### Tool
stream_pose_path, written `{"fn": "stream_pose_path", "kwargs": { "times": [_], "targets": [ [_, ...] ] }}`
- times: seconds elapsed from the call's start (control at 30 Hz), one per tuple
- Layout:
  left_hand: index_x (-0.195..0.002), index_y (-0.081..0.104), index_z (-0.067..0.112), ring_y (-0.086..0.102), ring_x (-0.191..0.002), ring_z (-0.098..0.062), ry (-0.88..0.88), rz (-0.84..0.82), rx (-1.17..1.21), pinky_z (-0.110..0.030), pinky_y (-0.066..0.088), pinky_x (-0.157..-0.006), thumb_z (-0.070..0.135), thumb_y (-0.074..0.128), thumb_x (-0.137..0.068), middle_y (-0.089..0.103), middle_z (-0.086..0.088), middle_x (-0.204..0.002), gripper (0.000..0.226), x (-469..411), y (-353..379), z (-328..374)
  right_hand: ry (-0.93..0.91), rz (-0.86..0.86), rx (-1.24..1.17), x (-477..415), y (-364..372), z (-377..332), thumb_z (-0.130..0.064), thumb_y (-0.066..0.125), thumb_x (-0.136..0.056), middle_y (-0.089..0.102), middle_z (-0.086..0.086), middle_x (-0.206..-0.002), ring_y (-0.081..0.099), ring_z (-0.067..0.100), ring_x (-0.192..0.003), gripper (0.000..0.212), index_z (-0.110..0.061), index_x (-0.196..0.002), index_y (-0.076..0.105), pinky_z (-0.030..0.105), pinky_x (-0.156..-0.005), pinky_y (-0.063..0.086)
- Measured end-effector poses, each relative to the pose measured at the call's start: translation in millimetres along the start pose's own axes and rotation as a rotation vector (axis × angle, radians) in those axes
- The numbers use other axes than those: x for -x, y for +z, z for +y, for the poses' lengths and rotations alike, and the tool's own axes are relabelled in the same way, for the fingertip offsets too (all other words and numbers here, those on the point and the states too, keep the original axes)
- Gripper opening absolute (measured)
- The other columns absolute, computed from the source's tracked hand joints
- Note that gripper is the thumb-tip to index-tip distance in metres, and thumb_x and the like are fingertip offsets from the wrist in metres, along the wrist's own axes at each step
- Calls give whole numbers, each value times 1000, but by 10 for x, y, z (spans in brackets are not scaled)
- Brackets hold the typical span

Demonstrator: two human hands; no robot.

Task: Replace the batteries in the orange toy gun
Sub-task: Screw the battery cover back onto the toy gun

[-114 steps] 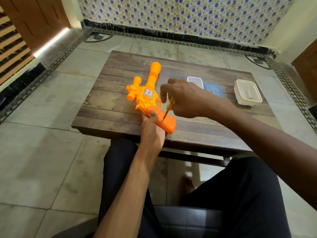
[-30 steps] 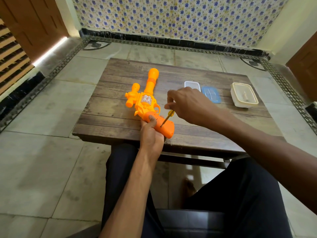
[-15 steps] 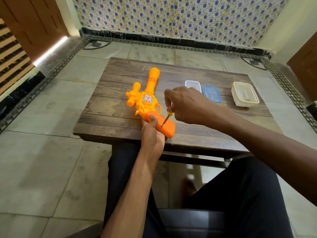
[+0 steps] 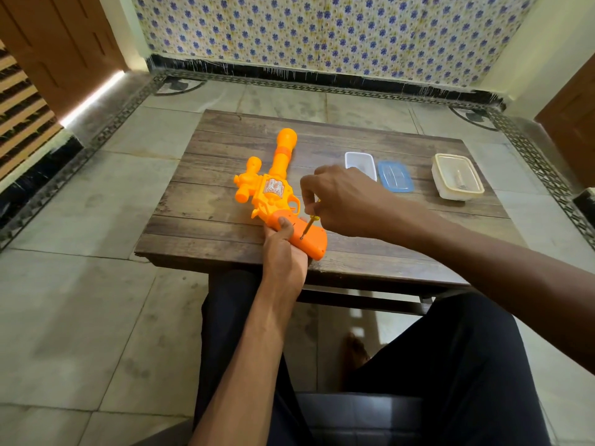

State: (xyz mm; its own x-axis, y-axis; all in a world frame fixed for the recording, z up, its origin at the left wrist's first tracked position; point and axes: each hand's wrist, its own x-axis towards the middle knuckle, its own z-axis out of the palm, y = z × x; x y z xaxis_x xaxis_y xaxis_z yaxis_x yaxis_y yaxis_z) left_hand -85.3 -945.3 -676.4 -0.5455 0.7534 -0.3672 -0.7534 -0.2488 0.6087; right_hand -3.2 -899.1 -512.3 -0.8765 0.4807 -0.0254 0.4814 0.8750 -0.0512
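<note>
The orange plastic toy gun (image 4: 273, 201) is lying flat near the front edge of the dark wooden plank table (image 4: 225, 149), with its barrel pointing toward the far edge. The left hand (image 4: 285, 254) is gripping its handle, thumb pressing on top. The right hand (image 4: 341, 197) is pinching a small yellow-handled screwdriver (image 4: 309, 224), whose tip is sitting on the handle. Toward the table's right edge, a clear rectangular plastic box (image 4: 360, 162), a blue plastic lid (image 4: 395, 176) just beside it and a cream plastic tub (image 4: 457, 177) are sitting in a row.
</note>
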Motion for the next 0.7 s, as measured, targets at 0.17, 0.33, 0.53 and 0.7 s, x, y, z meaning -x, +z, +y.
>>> {"fn": "stream_pose_path", "kwargs": {
  "times": [0.17, 0.33, 0.53, 0.7],
  "targets": [
    [-152, 32, 23, 56, -126, -30, -19, -20, 26, -42, 53, -80, 25, 44, -104, 50, -13, -147, 50, 23, 0, 15, 93, -43, 0, -12, 2, 46, -43, 63, -92, 65, 9, -100, 63, 29, -90, 30, -15, -103, 62, 40, -74, 52],
    [-153, 30, 24, 53, -128, -35, -14, -16, -16, -53, 47, -95, 27, 46, -102, 48, -13, -148, 53, 2, -19, -16, -35, -113, -64, 30, -42, 60, -12, 68, -86, 48, 3, -116, 57, 22, -94, 36, -22, -118, 54, 40, -77, 50],
    [-154, 29, 24, 51, -131, -34, -22, -3, -12, -54, 44, -98, 25, 44, -104, 48, -12, -148, 52, 13, -8, -5, 42, -17, -25, 4, -15, 35, -13, 69, -86, 68, 3, -99, 63, 20, -91, 14, -15, -99, 65, 32, -70, 47],
    [-153, 30, 24, 52, -129, -32, -12, -1, -20, -51, 44, -94, 23, 43, -105, 47, -11, -149, 51, 63, 40, 15, 99, 14, 44, -6, -6, 4, -19, 66, -86, 69, 13, -92, 65, 31, -82, 13, -6, -90, 67, 43, -74, 55]
  ]
}}
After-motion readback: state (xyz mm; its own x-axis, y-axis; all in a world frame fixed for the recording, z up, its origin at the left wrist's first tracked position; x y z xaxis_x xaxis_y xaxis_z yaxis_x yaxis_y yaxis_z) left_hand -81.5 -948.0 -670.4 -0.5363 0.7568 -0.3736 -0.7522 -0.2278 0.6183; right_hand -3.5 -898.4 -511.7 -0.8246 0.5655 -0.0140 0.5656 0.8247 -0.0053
